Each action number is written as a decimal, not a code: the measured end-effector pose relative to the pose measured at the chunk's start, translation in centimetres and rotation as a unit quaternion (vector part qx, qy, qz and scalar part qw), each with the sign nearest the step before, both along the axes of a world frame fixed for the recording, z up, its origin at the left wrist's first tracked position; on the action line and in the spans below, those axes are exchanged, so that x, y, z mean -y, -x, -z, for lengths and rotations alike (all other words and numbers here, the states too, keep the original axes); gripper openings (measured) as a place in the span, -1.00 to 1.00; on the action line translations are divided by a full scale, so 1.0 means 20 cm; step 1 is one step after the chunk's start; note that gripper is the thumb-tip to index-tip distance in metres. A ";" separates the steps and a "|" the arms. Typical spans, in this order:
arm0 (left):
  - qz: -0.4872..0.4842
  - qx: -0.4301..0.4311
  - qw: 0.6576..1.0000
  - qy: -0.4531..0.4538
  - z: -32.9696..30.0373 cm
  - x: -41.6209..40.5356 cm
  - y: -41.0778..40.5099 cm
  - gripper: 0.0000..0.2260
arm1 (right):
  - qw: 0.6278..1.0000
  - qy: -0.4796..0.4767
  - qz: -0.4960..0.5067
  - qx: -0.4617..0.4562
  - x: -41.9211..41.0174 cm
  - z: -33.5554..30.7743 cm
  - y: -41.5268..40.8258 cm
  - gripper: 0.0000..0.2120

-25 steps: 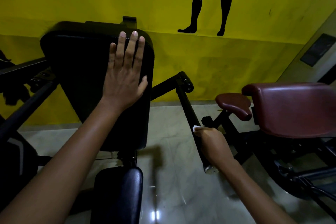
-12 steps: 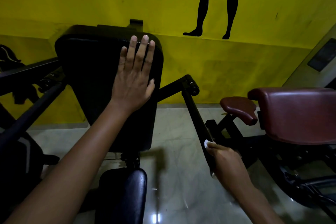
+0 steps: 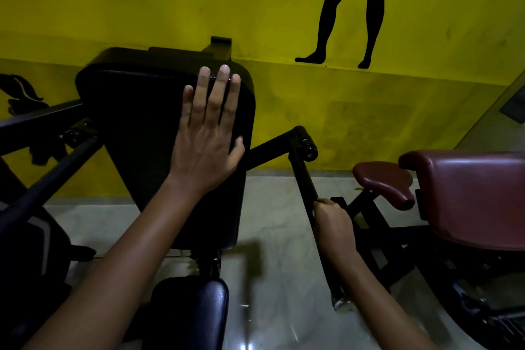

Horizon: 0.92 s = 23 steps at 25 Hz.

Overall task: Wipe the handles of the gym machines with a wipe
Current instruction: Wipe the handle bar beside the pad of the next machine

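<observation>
My left hand lies flat on the black back pad of the machine, fingers straight and close together, tips near the pad's top edge at 12 o'clock, thumb out toward 3 o'clock at the pad's right border. My right hand is curled round the black handle bar, which runs from its pivot at 1 o'clock down toward 5 o'clock; the grip sits about midway along the bar, and the bar's metal end cap shows below my wrist. The wipe is not visible (if present, it is hidden inside my fist), so I cannot tell where it lies. A matching bar extends at 9 o'clock, untouched. The black seat pad is at 6 o'clock below the back pad. A maroon padded machine stands at 3 o'clock, apart from my right hand. Behind is a yellow wall bearing a black leg silhouette; the floor is pale and glossy.
</observation>
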<state>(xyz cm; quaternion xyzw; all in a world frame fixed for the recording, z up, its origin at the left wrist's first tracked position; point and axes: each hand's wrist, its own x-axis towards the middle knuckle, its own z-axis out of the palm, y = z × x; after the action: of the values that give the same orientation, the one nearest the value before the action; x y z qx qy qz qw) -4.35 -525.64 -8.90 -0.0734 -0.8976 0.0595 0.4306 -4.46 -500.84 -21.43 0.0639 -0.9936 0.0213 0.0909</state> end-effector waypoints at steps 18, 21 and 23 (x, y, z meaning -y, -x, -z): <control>0.001 -0.036 0.999 -0.007 0.03 0.00 0.04 -0.22 | 0.963 0.255 0.082 -0.038 0.08 -0.01 0.88 -0.86; 0.002 -0.041 0.999 -0.015 0.03 0.00 0.04 -0.22 | 0.949 0.279 0.147 -0.024 0.02 0.01 0.88 -0.80; -0.001 -0.047 0.999 -0.023 0.04 -0.01 0.04 -0.21 | 0.929 0.319 0.183 0.035 0.04 0.02 0.87 -0.76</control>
<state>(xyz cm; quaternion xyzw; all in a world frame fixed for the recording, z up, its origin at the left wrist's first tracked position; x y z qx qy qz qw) -5.10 -525.34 -9.60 -0.0596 -0.8778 0.0424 0.4735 -21.93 -501.62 -21.86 -0.1522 -0.9314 0.3223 0.0741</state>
